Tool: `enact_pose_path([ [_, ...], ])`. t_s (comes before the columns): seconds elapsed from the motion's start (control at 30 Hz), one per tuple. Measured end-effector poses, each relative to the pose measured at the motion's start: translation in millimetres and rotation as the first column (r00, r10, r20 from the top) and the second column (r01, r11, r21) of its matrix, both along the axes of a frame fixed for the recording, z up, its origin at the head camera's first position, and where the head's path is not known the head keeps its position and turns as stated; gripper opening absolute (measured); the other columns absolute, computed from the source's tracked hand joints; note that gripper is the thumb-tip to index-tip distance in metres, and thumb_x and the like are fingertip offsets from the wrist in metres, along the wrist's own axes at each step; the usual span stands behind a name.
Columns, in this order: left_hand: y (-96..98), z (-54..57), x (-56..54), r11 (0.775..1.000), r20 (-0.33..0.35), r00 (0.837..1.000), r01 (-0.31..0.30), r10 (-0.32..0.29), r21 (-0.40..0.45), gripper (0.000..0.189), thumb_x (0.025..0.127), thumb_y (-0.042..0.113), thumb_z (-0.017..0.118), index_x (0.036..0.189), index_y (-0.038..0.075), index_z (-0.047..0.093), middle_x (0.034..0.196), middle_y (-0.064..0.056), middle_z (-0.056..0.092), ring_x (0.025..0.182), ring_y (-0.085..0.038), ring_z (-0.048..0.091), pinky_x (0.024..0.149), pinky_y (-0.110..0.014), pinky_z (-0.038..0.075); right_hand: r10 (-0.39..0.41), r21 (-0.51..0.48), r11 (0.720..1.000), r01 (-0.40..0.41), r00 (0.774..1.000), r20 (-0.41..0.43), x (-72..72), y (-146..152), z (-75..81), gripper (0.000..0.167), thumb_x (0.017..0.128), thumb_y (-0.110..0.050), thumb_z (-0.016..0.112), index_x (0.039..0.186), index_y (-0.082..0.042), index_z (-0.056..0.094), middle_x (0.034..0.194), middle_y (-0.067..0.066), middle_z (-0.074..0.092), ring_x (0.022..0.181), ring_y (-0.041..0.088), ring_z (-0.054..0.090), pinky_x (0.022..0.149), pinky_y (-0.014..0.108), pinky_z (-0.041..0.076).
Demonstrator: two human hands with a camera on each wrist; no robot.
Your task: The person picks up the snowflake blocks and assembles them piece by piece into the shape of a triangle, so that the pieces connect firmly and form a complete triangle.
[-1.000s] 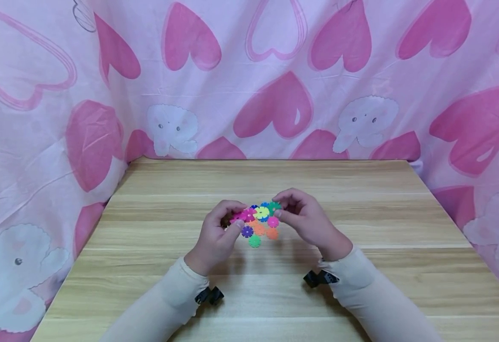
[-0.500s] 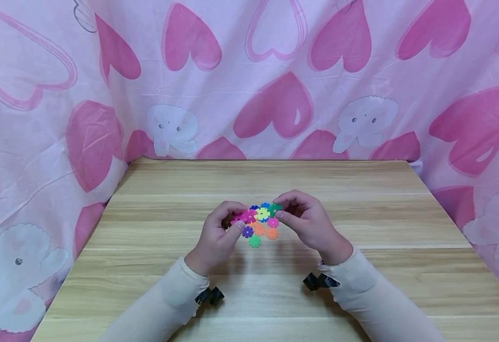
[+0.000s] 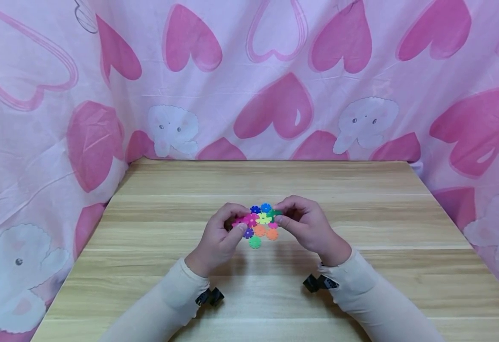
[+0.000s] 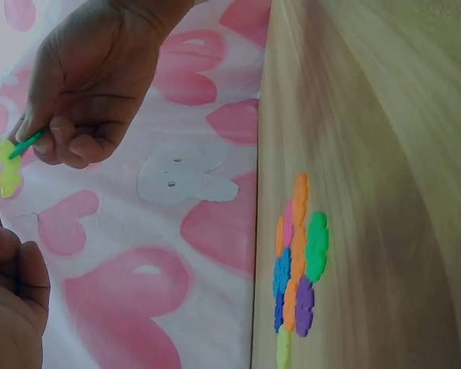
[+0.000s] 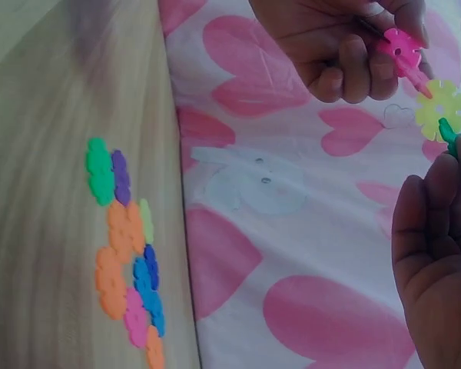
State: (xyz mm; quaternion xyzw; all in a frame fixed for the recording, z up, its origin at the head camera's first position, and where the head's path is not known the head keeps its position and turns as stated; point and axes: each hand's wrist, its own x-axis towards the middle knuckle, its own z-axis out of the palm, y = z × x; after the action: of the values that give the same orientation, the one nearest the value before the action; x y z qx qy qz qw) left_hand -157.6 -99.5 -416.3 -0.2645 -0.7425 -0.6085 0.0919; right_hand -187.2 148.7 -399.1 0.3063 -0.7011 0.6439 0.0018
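Observation:
My left hand pinches a pink snowflake disc, one of a short chain of slotted plastic discs. A second pink disc links it to a yellow disc. On the other side, my right hand pinches a green disc between thumb and fingers, its edge at the yellow disc's slots. Both hands hold the chain above the table. Part of the left-hand end of the chain is hidden by the fingers, where something dark shows.
Several loose discs lie on the wooden table beneath the hands, among them orange, light green, purple and blue ones. A pink heart-patterned cloth walls the table at the back and both sides.
Both hands and the chain have come slightly lower and nearer to me, uncovering more of the blue discs behind. The green disc has tilted to a narrower look; the grips stay the same.

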Motion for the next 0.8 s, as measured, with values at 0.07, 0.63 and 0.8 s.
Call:
enact_pose_path([
  [0.07,0.0,1.4,-0.2,0.999,-0.003,1.0,-0.025,0.025,-0.027,0.03,0.099,0.002,0.057,0.128,0.01,0.058,0.11,-0.009,0.061,0.088,-0.019,0.057,0.071,-0.024,0.053,-0.012,0.008,1.0,0.011,1.0,0.011,0.3,-1,-0.4,0.018,0.097,0.004,0.07,0.115,0.003,0.07,0.104,0.004,0.071,0.085,0.019,0.069,0.071,0.029,0.062],
  [0.63,2.2,6.7,-5.9,0.951,0.084,0.981,-0.192,0.176,0.243,0.059,0.101,-0.002,0.061,0.145,0.003,0.023,0.113,-0.021,0.069,0.1,-0.018,0.07,0.09,-0.024,0.059,0.014,0.162,0.986,-0.029,0.996,0.09,6.2,-21,-8.9,0.021,0.096,0.003,0.072,0.115,-0.004,0.066,0.093,0.013,0.072,0.079,0.018,0.071,0.067,0.029,0.06],
  [0.8,2.8,6.3,-6.8,0.956,0.062,0.985,-0.174,0.164,0.236,0.054,0.103,-0.003,0.058,0.147,0.004,0.027,0.114,-0.026,0.071,0.105,-0.02,0.072,0.093,-0.026,0.06,0.078,0.209,0.973,-0.098,0.992,0.102,6.0,-24,-12.2,0.019,0.096,0.0,0.074,0.113,-0.005,0.066,0.093,0.009,0.074,0.079,0.02,0.069,0.066,0.028,0.057],
])
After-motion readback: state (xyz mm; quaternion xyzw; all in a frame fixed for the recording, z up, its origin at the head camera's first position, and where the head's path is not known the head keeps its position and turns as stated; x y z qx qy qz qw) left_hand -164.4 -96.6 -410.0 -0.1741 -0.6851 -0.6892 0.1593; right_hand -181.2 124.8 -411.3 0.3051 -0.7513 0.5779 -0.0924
